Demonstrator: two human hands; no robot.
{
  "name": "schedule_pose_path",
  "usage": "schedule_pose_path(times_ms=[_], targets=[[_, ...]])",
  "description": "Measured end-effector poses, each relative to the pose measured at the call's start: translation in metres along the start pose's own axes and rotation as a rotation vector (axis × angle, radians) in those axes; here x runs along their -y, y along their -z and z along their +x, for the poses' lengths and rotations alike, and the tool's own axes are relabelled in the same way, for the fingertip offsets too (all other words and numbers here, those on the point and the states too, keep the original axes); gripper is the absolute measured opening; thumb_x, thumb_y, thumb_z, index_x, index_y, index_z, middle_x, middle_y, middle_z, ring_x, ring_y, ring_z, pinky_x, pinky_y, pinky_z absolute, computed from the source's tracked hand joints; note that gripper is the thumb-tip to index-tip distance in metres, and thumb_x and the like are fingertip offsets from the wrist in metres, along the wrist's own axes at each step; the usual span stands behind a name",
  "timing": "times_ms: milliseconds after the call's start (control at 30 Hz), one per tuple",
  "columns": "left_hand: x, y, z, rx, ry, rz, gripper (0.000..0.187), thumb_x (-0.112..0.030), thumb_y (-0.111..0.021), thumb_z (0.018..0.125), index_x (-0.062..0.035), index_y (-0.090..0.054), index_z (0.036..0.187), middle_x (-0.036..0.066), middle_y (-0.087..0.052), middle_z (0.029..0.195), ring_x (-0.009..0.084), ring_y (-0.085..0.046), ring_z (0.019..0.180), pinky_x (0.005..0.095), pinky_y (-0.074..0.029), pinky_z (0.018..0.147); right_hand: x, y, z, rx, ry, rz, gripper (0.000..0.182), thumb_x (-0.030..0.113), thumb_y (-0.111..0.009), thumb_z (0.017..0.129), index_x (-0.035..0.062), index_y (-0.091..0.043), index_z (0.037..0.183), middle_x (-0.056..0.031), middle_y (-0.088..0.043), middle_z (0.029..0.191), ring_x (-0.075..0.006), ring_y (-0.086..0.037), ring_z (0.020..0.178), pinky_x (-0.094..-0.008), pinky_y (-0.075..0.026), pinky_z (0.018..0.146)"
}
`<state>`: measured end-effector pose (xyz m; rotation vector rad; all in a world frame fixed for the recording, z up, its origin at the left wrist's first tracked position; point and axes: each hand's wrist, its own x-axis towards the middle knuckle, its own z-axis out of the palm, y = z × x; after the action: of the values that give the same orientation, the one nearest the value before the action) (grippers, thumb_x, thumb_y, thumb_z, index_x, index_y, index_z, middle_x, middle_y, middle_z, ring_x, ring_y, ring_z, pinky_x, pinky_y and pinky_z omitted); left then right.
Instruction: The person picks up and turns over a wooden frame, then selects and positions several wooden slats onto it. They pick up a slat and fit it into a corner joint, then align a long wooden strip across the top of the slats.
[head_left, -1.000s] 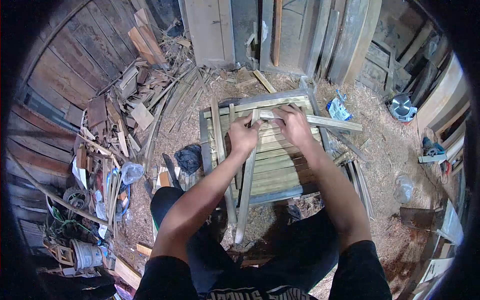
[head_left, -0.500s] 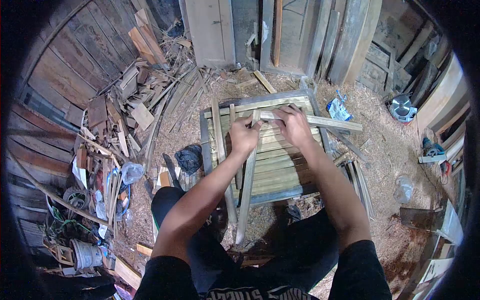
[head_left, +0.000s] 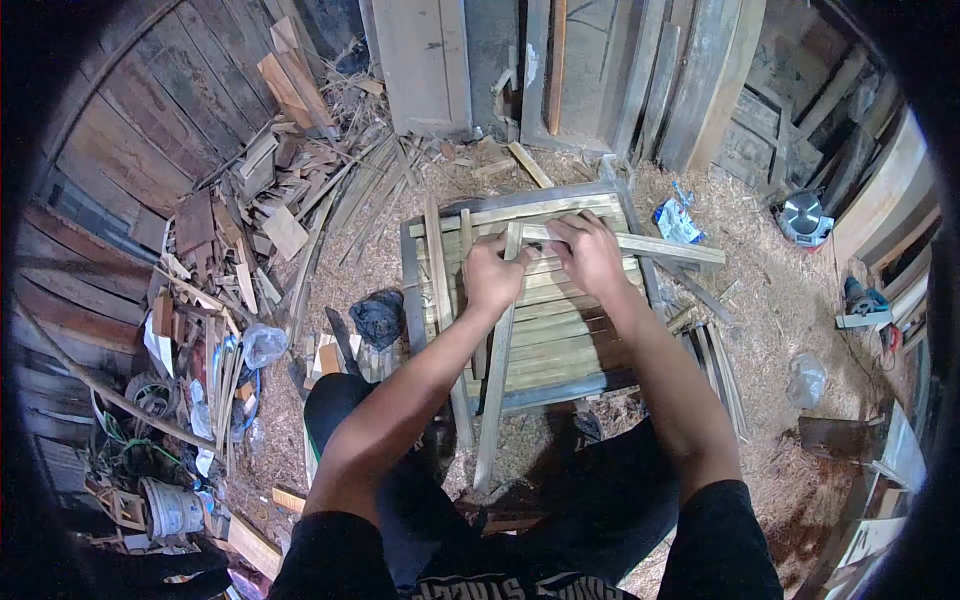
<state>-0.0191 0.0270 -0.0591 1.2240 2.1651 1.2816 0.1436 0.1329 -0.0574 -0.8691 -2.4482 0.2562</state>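
Note:
My left hand (head_left: 495,270) is closed around the upper end of a long wooden strip (head_left: 494,400) that slants down toward my knees. A second wooden strip (head_left: 670,248) runs off to the right, and my right hand (head_left: 587,252) grips it near its left end. The two strips meet at a corner between my hands. Something small and dark shows by my left fingertips, too small to name. Below lies a slatted wooden panel (head_left: 560,345) in a dark frame. Two further strips, one of them a long strip (head_left: 437,260), rest on its left side.
Scrap wood (head_left: 285,230) is heaped at the left, with a white bucket (head_left: 173,508) lower down. A black plastic bag (head_left: 378,318) lies beside the panel. At the right are a circular saw (head_left: 803,217), a teal power tool (head_left: 862,302) and a blue-white packet (head_left: 678,220). Shavings cover the floor.
My left hand has shifted slightly to the right and down at the corner, and a small dark spot now shows by its fingertips. The strips have barely moved.

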Motion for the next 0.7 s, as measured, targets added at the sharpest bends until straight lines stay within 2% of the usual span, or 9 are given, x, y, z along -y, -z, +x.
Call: schedule_pose_path(times_ms=[133, 367, 567, 633, 700], targets=[[-0.001, 0.001, 0.000, 0.074, 0.014, -0.077, 0.033, -0.020, -0.081, 0.085, 0.0013, -0.078, 0.110, 0.021, -0.079, 0.087, 0.0262, -0.076, 0.079, 0.0385, -0.056, 0.080, 0.003, 0.003, -0.001, -0.037, 0.033, -0.024, 0.036, 0.022, -0.078, 0.088, 0.0122, -0.076, 0.122, -0.0070, -0.074, 0.112, -0.0308, -0.066, 0.111, -0.0496, -0.048, 0.097], [0.001, 0.002, 0.002, 0.103, 0.001, -0.070, 0.033, -0.017, -0.080, 0.084, 0.0006, -0.078, 0.113, 0.021, -0.079, 0.092, 0.0254, -0.076, 0.081, 0.0373, -0.056, 0.079, 0.003, 0.002, -0.001, -0.013, 0.013, -0.005, 0.035, 0.022, -0.078, 0.088, 0.0115, -0.076, 0.121, -0.0076, -0.074, 0.115, -0.0311, -0.065, 0.114, -0.0501, -0.048, 0.099], [-0.001, 0.002, 0.001, 0.047, -0.081, -0.043, 0.033, -0.017, -0.081, 0.084, 0.0007, -0.078, 0.112, 0.022, -0.078, 0.095, 0.0287, -0.076, 0.084, 0.0388, -0.056, 0.080, 0.003, 0.001, -0.001, -0.010, -0.001, -0.012, 0.034, 0.022, -0.078, 0.088, 0.0107, -0.076, 0.120, -0.0081, -0.074, 0.118, -0.0318, -0.065, 0.116, -0.0519, -0.048, 0.101], [-0.008, 0.006, 0.000, 0.129, 0.049, -0.051, 0.032, -0.018, -0.082, 0.084, 0.0011, -0.078, 0.109, 0.025, -0.077, 0.096, 0.0322, -0.076, 0.088, 0.0411, -0.056, 0.081, 0.002, 0.002, -0.001, -0.010, 0.007, 0.012, 0.035, 0.023, -0.078, 0.088, 0.0109, -0.076, 0.121, -0.0083, -0.074, 0.119, -0.0328, -0.064, 0.117, -0.0541, -0.048, 0.102], [-0.008, 0.005, 0.000, 0.100, 0.026, -0.034, 0.031, -0.018, -0.082, 0.084, 0.0008, -0.078, 0.108, 0.025, -0.076, 0.096, 0.0335, -0.076, 0.089, 0.0420, -0.055, 0.082, 0.002, 0.002, -0.001, 0.005, -0.001, 0.017, 0.035, 0.023, -0.078, 0.088, 0.0109, -0.076, 0.121, -0.0087, -0.074, 0.119, -0.0334, -0.064, 0.118, -0.0543, -0.048, 0.103]])
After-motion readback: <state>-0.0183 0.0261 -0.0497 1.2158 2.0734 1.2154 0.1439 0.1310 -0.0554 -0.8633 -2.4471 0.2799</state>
